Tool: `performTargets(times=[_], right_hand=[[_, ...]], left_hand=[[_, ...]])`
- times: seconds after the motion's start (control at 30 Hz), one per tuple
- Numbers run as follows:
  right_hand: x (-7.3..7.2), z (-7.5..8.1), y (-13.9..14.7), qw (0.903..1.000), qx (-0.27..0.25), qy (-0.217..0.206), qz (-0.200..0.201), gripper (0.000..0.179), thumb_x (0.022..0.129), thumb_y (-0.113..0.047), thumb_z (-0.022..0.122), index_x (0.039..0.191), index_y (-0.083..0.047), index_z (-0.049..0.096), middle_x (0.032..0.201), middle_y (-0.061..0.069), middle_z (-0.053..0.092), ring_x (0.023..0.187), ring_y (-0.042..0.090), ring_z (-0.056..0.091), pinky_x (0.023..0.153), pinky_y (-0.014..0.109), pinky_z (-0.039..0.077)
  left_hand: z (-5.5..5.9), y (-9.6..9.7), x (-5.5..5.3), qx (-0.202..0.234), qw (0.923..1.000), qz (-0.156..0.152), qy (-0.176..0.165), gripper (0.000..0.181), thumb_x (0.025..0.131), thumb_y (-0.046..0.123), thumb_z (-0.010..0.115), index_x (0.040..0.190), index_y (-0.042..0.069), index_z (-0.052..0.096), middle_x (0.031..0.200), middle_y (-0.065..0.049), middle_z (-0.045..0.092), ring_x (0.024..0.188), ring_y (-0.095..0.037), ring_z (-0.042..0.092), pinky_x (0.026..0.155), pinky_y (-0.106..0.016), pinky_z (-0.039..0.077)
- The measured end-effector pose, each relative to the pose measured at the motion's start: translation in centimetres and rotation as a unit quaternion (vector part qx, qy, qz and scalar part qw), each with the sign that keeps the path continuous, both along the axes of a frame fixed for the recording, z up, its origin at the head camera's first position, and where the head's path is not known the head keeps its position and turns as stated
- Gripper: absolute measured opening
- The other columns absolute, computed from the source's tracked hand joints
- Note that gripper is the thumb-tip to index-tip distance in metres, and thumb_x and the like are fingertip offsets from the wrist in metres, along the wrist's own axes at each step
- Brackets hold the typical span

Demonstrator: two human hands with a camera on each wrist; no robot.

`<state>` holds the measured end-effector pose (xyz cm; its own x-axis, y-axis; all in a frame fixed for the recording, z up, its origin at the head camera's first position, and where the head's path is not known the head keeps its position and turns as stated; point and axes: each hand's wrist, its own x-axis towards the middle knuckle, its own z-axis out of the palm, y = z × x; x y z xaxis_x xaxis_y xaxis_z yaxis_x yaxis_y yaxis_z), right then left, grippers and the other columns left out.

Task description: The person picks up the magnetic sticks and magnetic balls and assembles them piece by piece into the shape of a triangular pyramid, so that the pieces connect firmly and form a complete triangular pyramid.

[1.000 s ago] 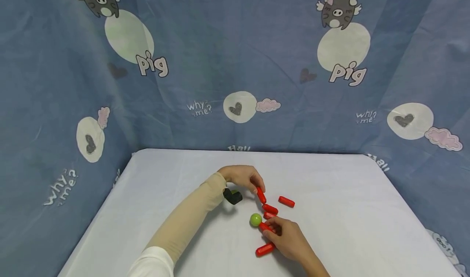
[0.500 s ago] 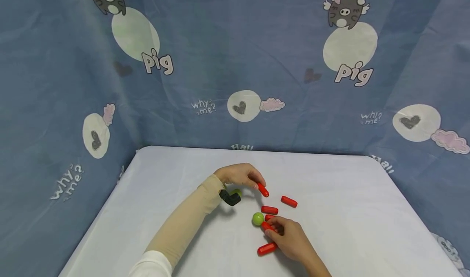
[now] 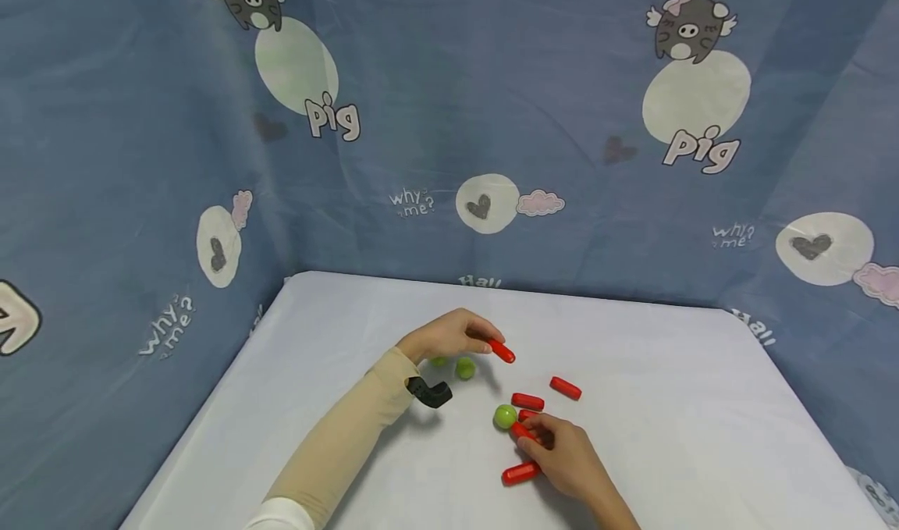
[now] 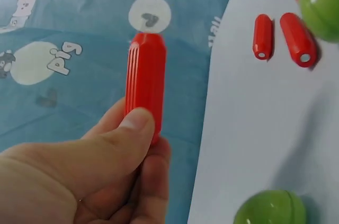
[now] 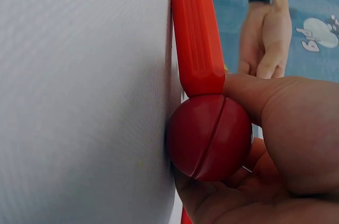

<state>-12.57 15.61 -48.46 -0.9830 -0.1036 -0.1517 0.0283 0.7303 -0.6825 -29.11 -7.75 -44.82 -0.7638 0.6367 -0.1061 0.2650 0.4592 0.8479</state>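
Your left arm wears a beige sleeve (image 3: 337, 440), with a black device (image 3: 430, 393) at the wrist. Two green balls lie beneath your left hand (image 3: 449, 333): the first green ball (image 3: 438, 361) is partly covered by it, the second green ball (image 3: 465, 368) sits just under the fingers. Those fingers are clamped on the lifted red rod (image 4: 145, 73), glossy and faceted, with fine grooves along one side and bevelled ends; it juts out past the thumb, clear of the white desk (image 3: 351, 311).

Next comes a third green ball (image 3: 505, 416), just left of your right fingertips. Nearer you than those fingers lies a near red rod (image 3: 520, 474), one end hidden by your right hand (image 3: 562, 453). That hand's fingers are closed on a pinched red rod (image 3: 523, 432), with a dark red ball (image 5: 209, 136) within their curl. Just beyond them lie a half-hidden red rod (image 3: 528, 414) and a loose red rod (image 3: 527, 401). Farther right, beyond the same fingers, rests a slanted red rod (image 3: 565, 388), well apart from them.
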Motion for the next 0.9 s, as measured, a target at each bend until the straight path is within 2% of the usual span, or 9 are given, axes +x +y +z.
performTargets(times=[0.23, 0.5, 0.73, 0.9], right_hand=[[-0.3, -0.1, 0.2, 0.9999, 0.001, -0.008, -0.010, 0.024, 0.090, -0.025, 0.078, 0.111, -0.014, 0.073, 0.087, -0.006, 0.066, 0.081, 0.012, 0.056, 0.071, 0.025, 0.046], [-0.1, 0.3, 0.3, 0.9999, 0.002, -0.003, -0.015, 0.024, 0.090, -0.025, 0.078, 0.111, -0.014, 0.073, 0.085, -0.005, 0.064, 0.081, 0.012, 0.055, 0.071, 0.025, 0.045], [-0.1, 0.1, -0.1, 0.9999, 0.003, -0.009, -0.014, 0.026, 0.090, -0.025, 0.078, 0.113, -0.014, 0.072, 0.088, -0.004, 0.065, 0.083, 0.013, 0.056, 0.072, 0.026, 0.047], [0.2, 0.0, -0.4, 0.9997, 0.005, -0.017, -0.015, 0.027, 0.090, -0.025, 0.078, 0.114, -0.014, 0.072, 0.090, -0.005, 0.065, 0.084, 0.013, 0.056, 0.073, 0.027, 0.047]], left_hand=[[0.2, -2.1, 2.2, 0.039, 0.9962, 0.077, -0.012, 0.025, 0.094, 0.012, 0.073, 0.118, 0.018, 0.077, 0.116, 0.001, 0.076, 0.105, -0.013, 0.063, 0.087, -0.028, 0.050], [-0.4, -4.3, 5.6, 0.055, 0.9903, 0.127, -0.017, 0.024, 0.094, 0.008, 0.072, 0.115, 0.016, 0.077, 0.116, -0.002, 0.075, 0.103, -0.013, 0.067, 0.085, -0.027, 0.053], [-2.4, -5.3, 8.6, 0.052, 0.9847, 0.166, -0.010, 0.022, 0.090, 0.006, 0.075, 0.110, 0.014, 0.079, 0.111, -0.005, 0.075, 0.094, -0.012, 0.066, 0.079, -0.027, 0.052], [-4.1, -5.3, 10.5, 0.062, 0.9766, 0.205, -0.015, 0.022, 0.088, 0.003, 0.075, 0.108, 0.011, 0.079, 0.108, -0.006, 0.075, 0.088, -0.011, 0.064, 0.073, -0.024, 0.052]])
